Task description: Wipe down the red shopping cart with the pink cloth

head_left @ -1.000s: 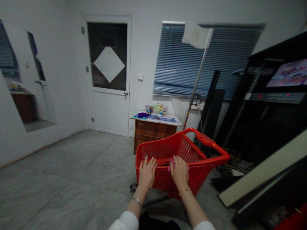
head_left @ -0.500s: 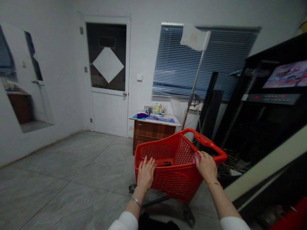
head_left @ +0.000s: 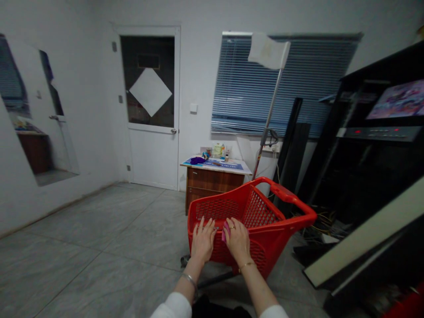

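A red plastic shopping cart (head_left: 265, 212) stands on the tiled floor just ahead of me, its handle at the far right. My left hand (head_left: 202, 240) lies flat on the near rim with the fingers stretched out and spread. Right beside it, my right hand (head_left: 237, 238) presses a small pink cloth (head_left: 226, 230) against the same rim, fingers laid over it. A dark item lies inside the basket, mostly hidden by my hands.
A wooden cabinet (head_left: 213, 183) with small items on top stands behind the cart by the wall. A white door (head_left: 153, 110) is at the back left, a blind-covered window (head_left: 281, 84) to its right. A mop pole (head_left: 270, 119) leans there. Dark machines (head_left: 374, 150) crowd the right.
My right hand with the pink cloth went from the near rim out to the right rim by the handle, then came back beside my left hand. The left hand stayed put.
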A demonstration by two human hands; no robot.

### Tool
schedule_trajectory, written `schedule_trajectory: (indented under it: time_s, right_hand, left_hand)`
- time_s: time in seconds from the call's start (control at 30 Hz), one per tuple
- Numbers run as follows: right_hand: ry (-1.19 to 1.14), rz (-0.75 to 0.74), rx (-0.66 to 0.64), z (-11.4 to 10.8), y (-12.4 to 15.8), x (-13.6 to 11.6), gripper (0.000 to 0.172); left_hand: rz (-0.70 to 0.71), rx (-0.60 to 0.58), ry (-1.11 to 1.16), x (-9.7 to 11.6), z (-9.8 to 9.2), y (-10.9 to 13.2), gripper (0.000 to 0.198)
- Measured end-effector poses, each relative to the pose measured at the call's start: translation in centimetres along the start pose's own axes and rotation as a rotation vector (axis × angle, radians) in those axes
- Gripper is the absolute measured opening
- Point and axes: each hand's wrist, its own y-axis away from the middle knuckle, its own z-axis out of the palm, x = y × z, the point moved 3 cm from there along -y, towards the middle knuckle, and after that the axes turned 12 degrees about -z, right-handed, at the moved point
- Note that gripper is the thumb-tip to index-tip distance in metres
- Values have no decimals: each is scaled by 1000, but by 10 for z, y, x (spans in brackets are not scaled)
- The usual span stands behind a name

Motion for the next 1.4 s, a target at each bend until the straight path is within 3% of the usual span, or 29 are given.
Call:
schedule_trajectory:
  time_s: [0.07, 0.23, 0.33, 0.43, 0.63, 0.7, 0.77, 0.83, 1.03, 1.1, 1.2, 1.4]
  right_hand:
    - [9, -41, -35, -11, 3, 30, 34]
    - [166, 53, -57, -60, 7, 147, 33]
    - [238, 138, 3, -76, 7, 179, 35]
    - [243, 180, 110, -66, 9, 150, 34]
    - [36, 113, 63, -10, 2, 13, 32]
    - [-9, 83, 42, -1, 0, -8, 32]
    - [-32, 23, 16, -2, 1, -4, 34]
    - [-20, -22, -11, -13, 4, 25, 33]
    - [201, 92, 24, -73, 13, 172, 35]
    - [241, 145, 74, -83, 13, 193, 36]
    - [249, 194, 128, -75, 12, 171, 36]
    - [30, 125, 73, -14, 4, 22, 32]
  left_hand:
    - [13, -4, -3, 0, 0, 0, 41]
    - [30, -2, 10, 2, -1, 0, 42]
    - [23, 22, 15, 3, 1, 1, 42]
    - [8, 36, 11, 4, 2, 2, 42]
    - [1, 23, -10, 5, 0, 3, 42]
    - [8, 24, -14, 4, -1, 3, 42]
    - [25, 22, -19, 2, -2, 3, 42]
    - [36, 29, -21, 1, -2, 3, 42]
    - [18, 30, 2, 3, -1, 4, 43]
    - [3, 32, 12, 5, 1, 4, 43]
    - [-8, 45, 15, 7, 4, 5, 43]
    - [-10, 36, 6, 7, 2, 4, 44]
